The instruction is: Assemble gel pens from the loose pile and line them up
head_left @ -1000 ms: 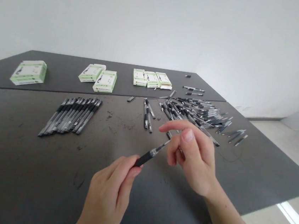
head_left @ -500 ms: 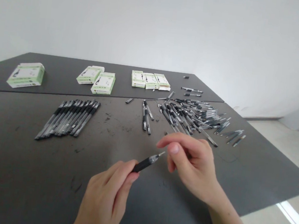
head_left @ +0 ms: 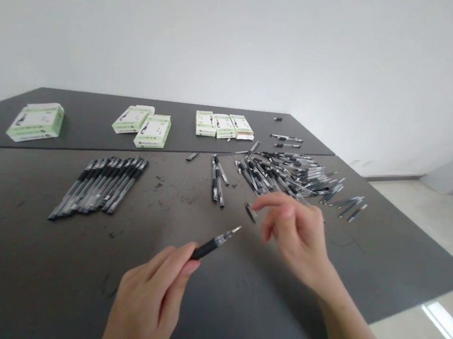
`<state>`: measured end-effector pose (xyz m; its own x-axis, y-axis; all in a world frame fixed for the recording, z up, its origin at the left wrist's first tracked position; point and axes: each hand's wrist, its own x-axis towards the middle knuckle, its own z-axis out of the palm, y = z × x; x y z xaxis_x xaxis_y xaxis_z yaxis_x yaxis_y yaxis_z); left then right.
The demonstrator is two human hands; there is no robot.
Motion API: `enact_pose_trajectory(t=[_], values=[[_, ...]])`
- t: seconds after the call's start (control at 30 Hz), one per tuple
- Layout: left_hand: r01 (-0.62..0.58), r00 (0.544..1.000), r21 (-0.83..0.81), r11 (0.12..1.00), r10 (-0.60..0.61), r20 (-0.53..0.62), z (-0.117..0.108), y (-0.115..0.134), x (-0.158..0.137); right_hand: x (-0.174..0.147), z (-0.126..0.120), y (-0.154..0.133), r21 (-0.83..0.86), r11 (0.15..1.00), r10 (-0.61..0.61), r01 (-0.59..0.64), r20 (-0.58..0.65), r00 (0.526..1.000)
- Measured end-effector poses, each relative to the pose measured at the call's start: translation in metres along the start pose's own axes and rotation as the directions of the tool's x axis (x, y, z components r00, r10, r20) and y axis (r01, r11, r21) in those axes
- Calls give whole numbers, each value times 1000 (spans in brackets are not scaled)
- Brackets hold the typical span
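A gel pen (head_left: 210, 247) with a black grip and bare metal tip is held in my left hand (head_left: 152, 291), its fingers closed round the barrel and the tip pointing up and right. My right hand (head_left: 296, 233) has its index finger stretched out and the thumb apart, with nothing visible between them. Just beyond that fingertip lies a pen cap (head_left: 250, 212) on the dark table; I cannot tell if they touch. Several loose pens (head_left: 218, 182) rest farther out, left of a large heap of pens (head_left: 283, 173) partly covered by my right hand.
A neat row of capped pens (head_left: 99, 186) lies at the left. Thin refills (head_left: 352, 204) sit right of the heap. Green and white boxes (head_left: 153, 131) stand along the back half of the table (head_left: 172, 223). Another cap (head_left: 192, 156) lies near the table seam.
My right hand has moved away from the pen tip, its index finger now extended by the cap, which shows more. The pen in my left hand has shifted slightly left.
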<state>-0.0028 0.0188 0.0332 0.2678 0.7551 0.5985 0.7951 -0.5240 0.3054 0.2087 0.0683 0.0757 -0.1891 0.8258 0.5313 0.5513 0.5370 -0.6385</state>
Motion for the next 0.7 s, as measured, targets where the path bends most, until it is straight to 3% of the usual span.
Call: enact_pose_trajectory(t=[0.07,0.13,0.2,0.3,0.4,0.7], values=[[36,999,11,999,-36,-12,-2,-5,-2,21,-3,18,-176,978,98,-110,-78,992],[63,997,26,998,-62,-37,-4,-10,-4,47,1,37,-470,878,134,-90,60,989],[60,997,33,998,-58,-57,-5,-13,-6,72,12,54,-691,722,204,27,251,946],[22,997,25,999,-20,-70,-5,-15,-7,97,32,71,-747,659,272,89,347,898],[46,995,17,999,-44,-93,-5,-12,-7,107,46,80,-779,620,320,97,364,875],[97,990,17,995,-95,-105,-6,-5,-6,112,54,92,-826,548,418,130,406,813]])
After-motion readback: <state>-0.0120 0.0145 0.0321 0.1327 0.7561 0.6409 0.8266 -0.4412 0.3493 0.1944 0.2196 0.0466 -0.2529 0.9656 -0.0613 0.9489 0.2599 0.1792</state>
